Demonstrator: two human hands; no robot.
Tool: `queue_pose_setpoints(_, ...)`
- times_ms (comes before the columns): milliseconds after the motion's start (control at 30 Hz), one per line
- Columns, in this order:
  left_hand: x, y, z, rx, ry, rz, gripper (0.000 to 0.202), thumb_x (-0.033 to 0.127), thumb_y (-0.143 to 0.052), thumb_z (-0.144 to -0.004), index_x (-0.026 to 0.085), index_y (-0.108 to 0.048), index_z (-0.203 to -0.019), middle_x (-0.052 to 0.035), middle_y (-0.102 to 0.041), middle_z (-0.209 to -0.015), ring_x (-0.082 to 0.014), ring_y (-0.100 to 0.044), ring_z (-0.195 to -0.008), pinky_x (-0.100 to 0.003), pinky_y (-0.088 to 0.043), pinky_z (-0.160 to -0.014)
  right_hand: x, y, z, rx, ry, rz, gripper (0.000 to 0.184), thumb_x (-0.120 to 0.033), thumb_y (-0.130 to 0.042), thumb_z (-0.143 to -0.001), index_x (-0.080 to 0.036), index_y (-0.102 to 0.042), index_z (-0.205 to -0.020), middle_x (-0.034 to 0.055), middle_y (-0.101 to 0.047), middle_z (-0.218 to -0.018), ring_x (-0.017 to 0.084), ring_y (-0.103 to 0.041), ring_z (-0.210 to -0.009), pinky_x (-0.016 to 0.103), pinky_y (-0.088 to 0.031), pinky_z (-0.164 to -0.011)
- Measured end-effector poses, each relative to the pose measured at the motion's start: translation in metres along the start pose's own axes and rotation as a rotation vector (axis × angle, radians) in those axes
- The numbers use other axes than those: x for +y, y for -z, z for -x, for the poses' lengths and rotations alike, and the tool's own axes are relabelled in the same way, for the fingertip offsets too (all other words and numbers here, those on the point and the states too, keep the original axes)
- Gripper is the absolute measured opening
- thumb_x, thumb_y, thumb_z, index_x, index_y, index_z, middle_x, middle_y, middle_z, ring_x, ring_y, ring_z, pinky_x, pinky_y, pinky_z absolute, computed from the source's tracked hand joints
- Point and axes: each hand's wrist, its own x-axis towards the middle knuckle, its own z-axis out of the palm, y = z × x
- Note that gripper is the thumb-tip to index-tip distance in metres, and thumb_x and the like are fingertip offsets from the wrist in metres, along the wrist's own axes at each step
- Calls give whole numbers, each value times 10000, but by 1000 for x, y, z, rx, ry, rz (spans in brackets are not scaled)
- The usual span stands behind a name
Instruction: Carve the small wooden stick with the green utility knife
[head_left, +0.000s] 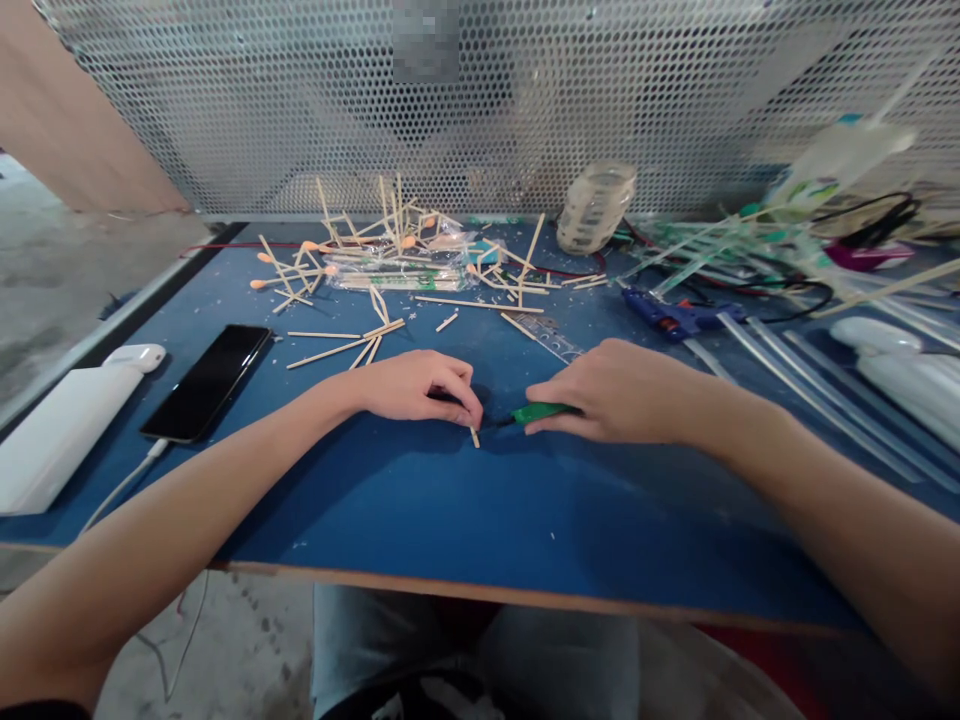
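Note:
My left hand [420,385] pinches a short thin wooden stick [475,438] down on the blue table, its pale end poking out below the fingertips. Closed around a green-handled craft knife [541,411], my right hand [611,390] rests just to the right. The knife's dark tip points left and lies close beside the stick; whether they touch I cannot tell. Beyond my hands lie loose wooden sticks [330,350] and a short cut piece [447,322]. A clear ruler [551,338] lies partly hidden behind my right hand.
At the back stand stick structures with orange tips [397,235] and a jar [596,208]. A blue glue gun [671,315], clear glue sticks [817,395] and a bottle [840,160] lie right. A phone [210,383] and white box [67,430] are left. Perforated metal panel [300,110] borders the table.

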Motion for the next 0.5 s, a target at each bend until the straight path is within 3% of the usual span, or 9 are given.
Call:
queue_pose_setpoints(167,-1,0,1,-8,-15,28,282,476,-837,-1220,300,-1053,-1178,-12,-651,-954,-171,-660,-855,-310,-485,-835,-1,0,-1,-15,-12,-82,525,-629,-566,-1362,-268,-855,-1112,46,-803,-801,233,-644,-675,411,-235,-690)
queue_pose_setpoints(367,-1,1,0,-4,-5,30,377,621,-833,-1245,320,-1058,-1214,-13,-629,-948,-183,-644,-845,-319,-488,-828,1,0,0,-16,-18,-93,558,-633,-532,-1368,-262,-860,-1112,51,-791,-788,238,-632,-674,423,-245,-706)
queue_pose_setpoints(500,0,0,0,-9,-19,25,392,623,-824,-1259,313,-1059,-1205,-13,-636,-941,-179,-659,-847,-310,-499,-842,1,1,1,-17,2,-97,572,-634,-498,-1373,-264,-861,-1132,56,-804,-808,238,-645,-682,423,-275,-707)
